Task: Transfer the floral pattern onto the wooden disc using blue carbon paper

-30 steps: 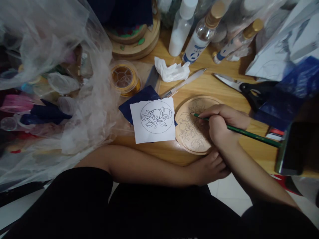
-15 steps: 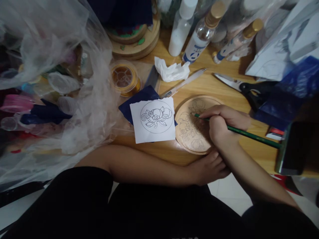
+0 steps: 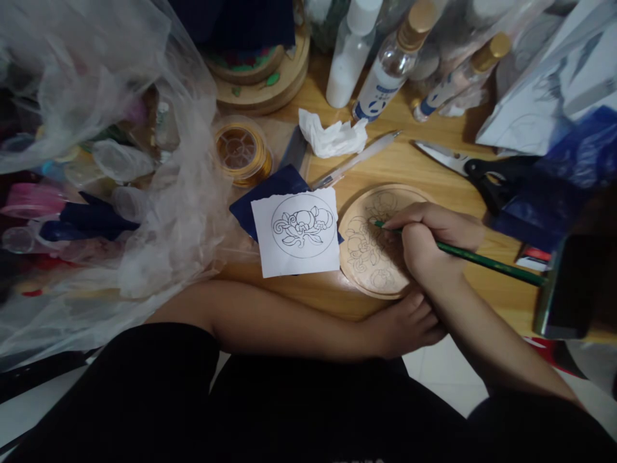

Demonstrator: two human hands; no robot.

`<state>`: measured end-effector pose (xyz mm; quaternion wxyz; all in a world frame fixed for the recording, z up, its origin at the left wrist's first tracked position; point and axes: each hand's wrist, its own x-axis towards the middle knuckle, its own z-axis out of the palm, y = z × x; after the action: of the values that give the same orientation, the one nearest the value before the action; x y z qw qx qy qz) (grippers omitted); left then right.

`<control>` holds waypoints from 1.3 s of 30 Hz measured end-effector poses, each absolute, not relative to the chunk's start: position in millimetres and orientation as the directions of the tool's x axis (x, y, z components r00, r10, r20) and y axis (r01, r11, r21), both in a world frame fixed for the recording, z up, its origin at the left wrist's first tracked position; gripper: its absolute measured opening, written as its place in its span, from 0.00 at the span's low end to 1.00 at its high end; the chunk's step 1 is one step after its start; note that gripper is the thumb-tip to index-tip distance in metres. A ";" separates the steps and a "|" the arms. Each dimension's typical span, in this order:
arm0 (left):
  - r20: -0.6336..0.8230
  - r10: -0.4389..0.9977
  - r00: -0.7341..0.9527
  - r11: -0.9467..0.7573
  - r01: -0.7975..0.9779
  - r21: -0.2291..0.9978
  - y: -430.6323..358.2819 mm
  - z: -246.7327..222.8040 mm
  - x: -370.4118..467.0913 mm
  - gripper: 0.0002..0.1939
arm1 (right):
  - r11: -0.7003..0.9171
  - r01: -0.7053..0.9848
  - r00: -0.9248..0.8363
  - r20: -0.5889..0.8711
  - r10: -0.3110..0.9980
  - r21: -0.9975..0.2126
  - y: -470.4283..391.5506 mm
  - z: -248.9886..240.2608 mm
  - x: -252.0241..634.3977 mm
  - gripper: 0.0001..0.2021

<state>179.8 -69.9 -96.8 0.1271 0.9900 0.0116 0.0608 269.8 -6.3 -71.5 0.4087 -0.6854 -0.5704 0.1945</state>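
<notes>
A green pencil (image 3: 491, 262) is pinched in my right hand (image 3: 427, 238), its tip on a round wooden disc (image 3: 371, 273) with a narrow rim. Fine outlines of flowers and leaves cover the disc's face. At the near right edge of the disc, my left hand (image 3: 409, 326) has its fingers curled together against the rim; part of its grip is hidden. Left of the disc lies a torn white paper (image 3: 267, 260) with a flower design inside a circle. Beneath this paper a dark blue sheet (image 3: 245, 212) sticks out.
Behind the disc lie a pen (image 3: 357, 159), a crumpled tissue (image 3: 332, 135) and black-handled scissors (image 3: 475, 168). A spool of golden wire (image 3: 241, 154) sits further left. Bottles (image 3: 383, 74) stand at the back. Clear plastic bags (image 3: 164, 212) fill the left; a phone (image 3: 563, 289) is at right.
The pencil and my right hand have shifted very slightly over the disc. My left hand, the disc and the paper stay where they were.
</notes>
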 end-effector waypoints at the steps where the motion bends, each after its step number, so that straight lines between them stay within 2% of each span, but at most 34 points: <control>1: 0.119 0.042 0.992 -0.968 0.011 0.250 -70.5 -97.3 179.8 0.23 | -0.012 0.623 0.270 0.200 0.942 -0.782 -6.3 -72.2 270.1 0.13; 7: 0.098 0.027 0.995 -0.975 0.005 0.222 -72.6 -98.8 180.2 0.22 | 0.097 0.601 0.308 0.343 0.888 -0.793 -5.4 -77.2 270.0 0.13; 15: 0.130 0.054 0.990 -0.973 0.023 0.229 -74.7 -100.5 180.8 0.23 | -0.009 0.617 0.283 0.212 0.935 -0.787 -6.0 -74.0 269.0 0.13; 19: 0.156 0.071 0.985 -0.973 0.034 0.230 -75.5 -101.4 181.2 0.22 | -0.009 0.596 0.304 0.216 0.928 -0.803 -5.0 -76.6 270.0 0.12; 30: 0.116 0.029 0.993 -0.977 0.003 0.214 -72.0 -98.2 180.3 0.22 | 0.036 0.591 0.269 0.239 0.933 -0.806 -2.9 -73.7 272.9 0.13; 39: 0.149 0.066 0.987 -0.972 0.029 0.234 -73.4 -99.1 180.3 0.24 | 0.040 0.586 0.274 0.245 0.930 -0.809 -3.4 -72.3 274.3 0.13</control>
<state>180.3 -73.4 -99.1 0.1164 0.9898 0.0239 0.0781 274.3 -3.4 -72.3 0.4417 -0.6648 -0.5702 0.1944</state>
